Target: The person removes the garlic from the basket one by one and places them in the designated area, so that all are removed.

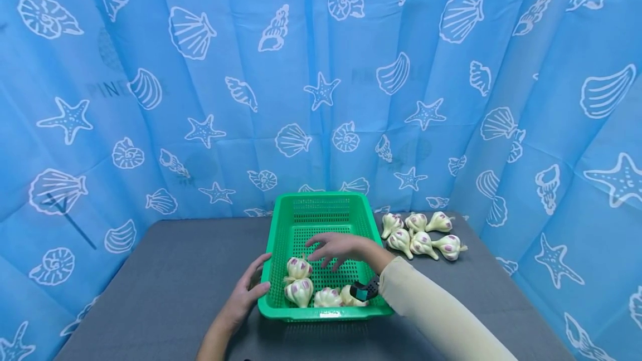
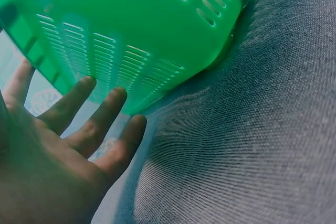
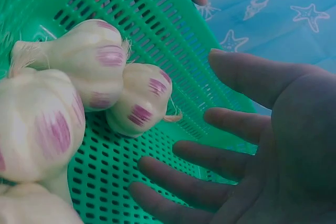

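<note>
A green plastic basket [image 1: 321,313] with slotted walls stands on the table. Several garlic bulbs [image 1: 299,292] with purple streaks lie inside it, along the near side and the left side. My right hand [image 1: 338,248] hovers within the basket, its fingers spread and nothing between them. In the right wrist view, garlic bulbs [image 3: 139,99] sit just beyond those fingertips. At the basket's left wall is my left hand [image 1: 244,293], thumb at the rim and fingers along the outside. The left wrist view shows its fingers [image 2: 100,121] extended beside the slotted wall.
To the right of the basket, several more garlic bulbs [image 1: 422,243] are grouped on the grey cloth-covered table [image 1: 165,288]. A blue curtain [image 1: 321,71] with white shell prints hangs behind the table and along its sides.
</note>
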{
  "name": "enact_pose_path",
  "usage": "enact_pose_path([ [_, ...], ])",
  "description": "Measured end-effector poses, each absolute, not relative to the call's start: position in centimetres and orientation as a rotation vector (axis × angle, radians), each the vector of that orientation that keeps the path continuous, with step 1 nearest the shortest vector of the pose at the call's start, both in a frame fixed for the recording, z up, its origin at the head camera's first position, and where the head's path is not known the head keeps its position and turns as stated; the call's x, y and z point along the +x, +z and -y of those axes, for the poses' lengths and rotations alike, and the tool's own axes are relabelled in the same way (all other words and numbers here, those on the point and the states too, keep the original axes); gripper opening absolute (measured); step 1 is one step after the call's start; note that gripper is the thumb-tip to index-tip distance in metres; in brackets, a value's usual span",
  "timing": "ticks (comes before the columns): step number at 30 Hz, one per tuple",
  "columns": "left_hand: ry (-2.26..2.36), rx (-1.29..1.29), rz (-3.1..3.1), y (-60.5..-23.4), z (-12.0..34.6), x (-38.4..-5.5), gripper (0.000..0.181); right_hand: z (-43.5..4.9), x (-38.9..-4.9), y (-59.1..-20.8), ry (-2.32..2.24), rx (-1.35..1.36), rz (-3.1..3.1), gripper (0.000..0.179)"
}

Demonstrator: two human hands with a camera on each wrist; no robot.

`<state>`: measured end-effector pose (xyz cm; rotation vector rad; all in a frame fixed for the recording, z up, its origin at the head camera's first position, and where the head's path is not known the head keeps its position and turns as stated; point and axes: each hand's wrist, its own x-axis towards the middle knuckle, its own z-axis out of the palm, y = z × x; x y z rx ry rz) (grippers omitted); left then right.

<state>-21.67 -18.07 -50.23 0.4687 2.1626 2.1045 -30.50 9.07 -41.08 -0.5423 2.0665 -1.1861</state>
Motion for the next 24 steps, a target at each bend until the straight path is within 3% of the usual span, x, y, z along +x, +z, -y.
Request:
enact_pose_path([
  [24, 2.101, 0.444, -2.18, -50.4, 18.0, -21.8, 0.058, -5.3, -31.5, -42.9, -0.861, -0.667, -2.258, 0.05],
])
